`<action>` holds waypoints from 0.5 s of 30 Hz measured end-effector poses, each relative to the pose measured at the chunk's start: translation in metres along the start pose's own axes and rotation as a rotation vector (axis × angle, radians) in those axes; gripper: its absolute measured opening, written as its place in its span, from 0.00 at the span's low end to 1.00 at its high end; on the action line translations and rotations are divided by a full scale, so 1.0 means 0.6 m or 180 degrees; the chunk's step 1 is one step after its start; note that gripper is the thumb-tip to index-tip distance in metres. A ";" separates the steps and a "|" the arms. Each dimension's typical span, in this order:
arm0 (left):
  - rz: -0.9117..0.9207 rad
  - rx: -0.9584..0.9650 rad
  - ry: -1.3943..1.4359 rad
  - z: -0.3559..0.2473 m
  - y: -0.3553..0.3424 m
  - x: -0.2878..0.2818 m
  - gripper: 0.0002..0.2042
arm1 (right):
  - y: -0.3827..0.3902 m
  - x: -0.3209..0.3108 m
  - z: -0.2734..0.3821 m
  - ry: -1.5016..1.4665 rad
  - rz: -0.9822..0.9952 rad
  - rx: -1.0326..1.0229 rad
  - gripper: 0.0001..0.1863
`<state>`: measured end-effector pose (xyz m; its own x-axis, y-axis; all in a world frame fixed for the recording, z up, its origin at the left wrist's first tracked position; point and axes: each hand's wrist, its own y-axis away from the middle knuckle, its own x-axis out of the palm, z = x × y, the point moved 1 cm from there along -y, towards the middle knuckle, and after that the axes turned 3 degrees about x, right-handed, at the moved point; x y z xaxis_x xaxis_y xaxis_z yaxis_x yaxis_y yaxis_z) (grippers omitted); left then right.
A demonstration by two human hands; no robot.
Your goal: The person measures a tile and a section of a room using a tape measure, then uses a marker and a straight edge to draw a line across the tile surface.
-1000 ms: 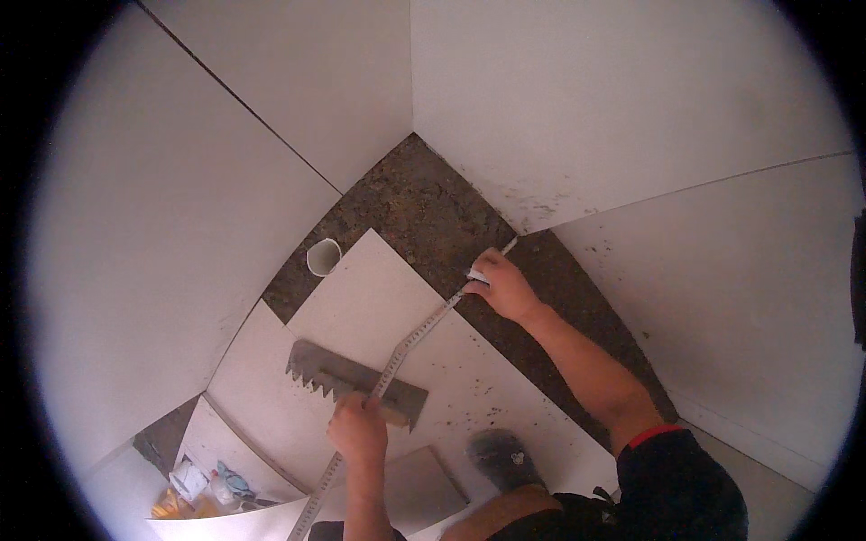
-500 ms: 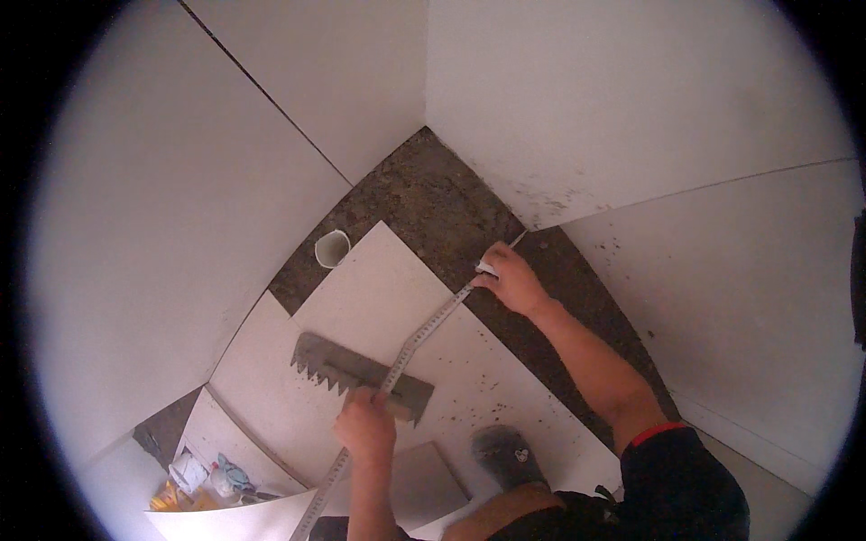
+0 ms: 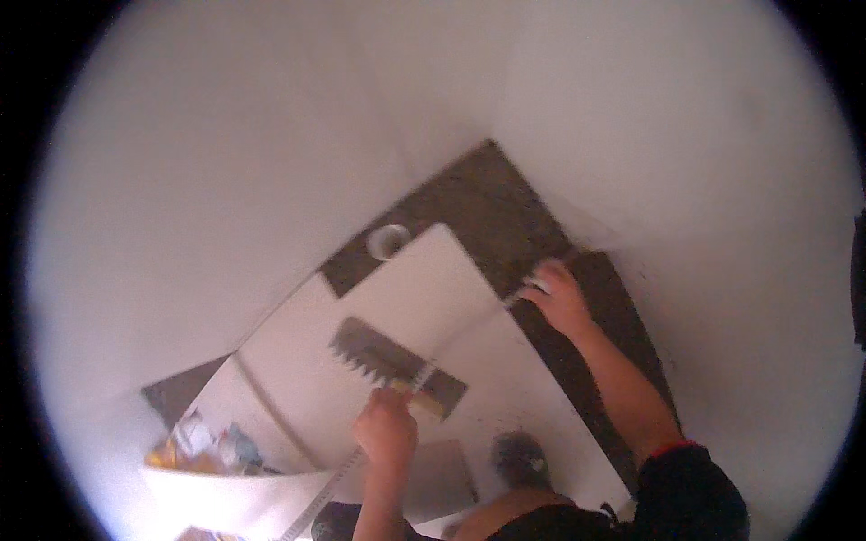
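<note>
A long pale measuring tape (image 3: 327, 491) with dark markings runs up from the lower left to the far right, bending between my hands. My left hand (image 3: 386, 431) is closed on it, right beside the wooden handle of a notched trowel (image 3: 365, 345). This grey, toothed trowel lies on a large pale tile (image 3: 424, 275). My right hand (image 3: 566, 305) pinches the tape's far part over the dark strip past the tile's right edge. A small white piece shows between its fingers, too blurred to make out.
Rough dark ground (image 3: 487, 194) borders the tile up to the wall corner. An open white pipe (image 3: 373, 243) stands by the left wall. A heap of bags and small items (image 3: 221, 446) sits at the lower left. My shod foot (image 3: 519, 458) is on the tile.
The view has swung, so the floor, tile and trowel appear farther right, and the picture is more blurred. Both hands keep their hold on the tape.
</note>
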<state>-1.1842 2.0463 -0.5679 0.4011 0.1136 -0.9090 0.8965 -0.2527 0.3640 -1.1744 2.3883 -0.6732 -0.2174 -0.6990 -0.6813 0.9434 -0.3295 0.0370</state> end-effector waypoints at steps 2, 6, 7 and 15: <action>-0.0270 0.0394 0.0045 0.023 0.042 -0.075 0.03 | 0.033 -0.018 0.047 -0.0087 -0.0239 -0.0131 0.13; -0.0463 0.1637 -0.0014 0.117 0.138 -0.191 0.10 | 0.109 -0.015 0.092 0.0093 0.0369 0.0368 0.12; -0.0432 0.1574 -0.0172 0.129 0.166 -0.214 0.12 | 0.116 -0.023 0.122 0.0064 0.0718 -0.0093 0.12; -0.0730 0.0655 -0.0513 0.248 0.374 -0.333 0.13 | 0.132 0.027 0.280 0.0079 0.2408 0.0442 0.16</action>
<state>-1.0911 1.8236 -0.3346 0.1439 0.0407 -0.9887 0.8964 -0.4286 0.1128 -1.1452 2.2441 -0.5585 0.4819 -0.7518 -0.4501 0.7925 0.1549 0.5898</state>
